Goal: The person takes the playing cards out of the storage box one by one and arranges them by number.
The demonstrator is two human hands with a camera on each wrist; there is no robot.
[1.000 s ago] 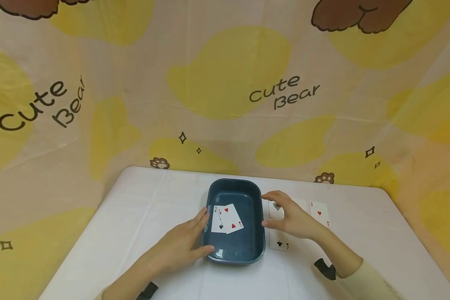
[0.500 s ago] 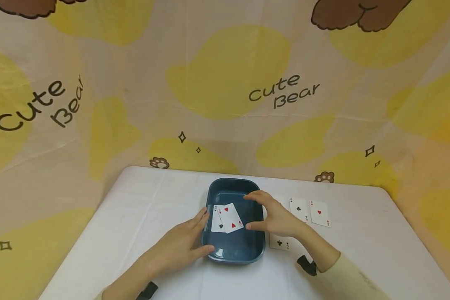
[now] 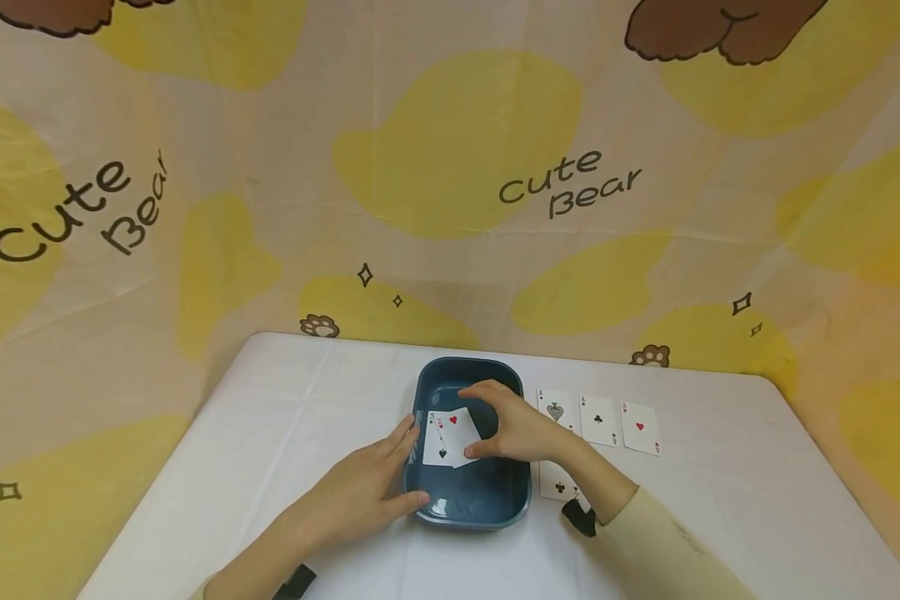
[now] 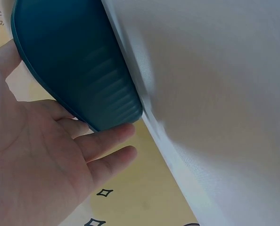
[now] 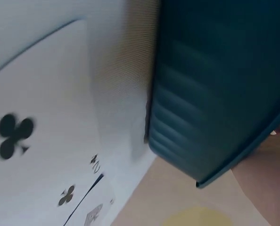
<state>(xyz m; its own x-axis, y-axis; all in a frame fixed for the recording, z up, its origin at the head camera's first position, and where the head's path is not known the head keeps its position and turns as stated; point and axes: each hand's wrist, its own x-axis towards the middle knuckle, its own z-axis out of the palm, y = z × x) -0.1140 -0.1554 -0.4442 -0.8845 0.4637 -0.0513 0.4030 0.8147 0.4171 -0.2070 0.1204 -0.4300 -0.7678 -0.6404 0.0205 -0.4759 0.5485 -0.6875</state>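
Observation:
A dark blue rectangular dish (image 3: 465, 496) stands on the white table in the head view. Inside lie two overlapping playing cards, a two of hearts (image 3: 460, 433) on top of a spade card (image 3: 432, 452). My left hand (image 3: 360, 492) rests against the dish's left side, its fingers fairly straight and the thumb by the rim. The left wrist view shows those fingers at the outer wall. Over the right part of the dish hovers my right hand (image 3: 521, 427), thumb and fingers spread apart, the thumb tip right at the two of hearts' edge.
Right of the dish, an ace of spades (image 3: 555, 407), an ace of clubs (image 3: 598, 420) and an ace of hearts (image 3: 641, 429) lie in a row. Nearer, a two of clubs (image 5: 45, 99) lies partly under the right arm in the head view. A patterned cloth (image 3: 450, 167) hangs behind the table.
My right hand has moved left from beside the dish to over the cards inside it, uncovering the ace of spades and ace of clubs. My left hand has stayed in place.

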